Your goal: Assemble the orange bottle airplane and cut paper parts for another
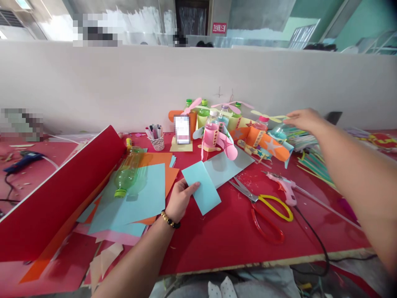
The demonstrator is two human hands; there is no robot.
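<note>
Two hands apart, one pinching blue card, one reaching for the back row

The left hand [180,200] holds a small blue card [207,190] near the middle of the tabletop [214,248], thumb on top and the other fingers hidden beneath. Behind it, meeting its edge in view, lies a grey-blue sheet [231,165]. The right hand [301,116] stretches to the back right, its fingertips at a clear blue bottle [280,131] beside an orange bottle model [274,148]; whether it grips or merely touches, I cannot tell.

The step in hand looks like keeping the card ready while checking or handling the bottle. From here, the next move calls for a steady left hand and a careful right one, since pale yellow blades [269,116] sit close to its fingers. Scissors [254,198] with parted blades and a pink glue gun [287,189] lie between the card and the right forearm, so any lowered reach needs care there.
</note>
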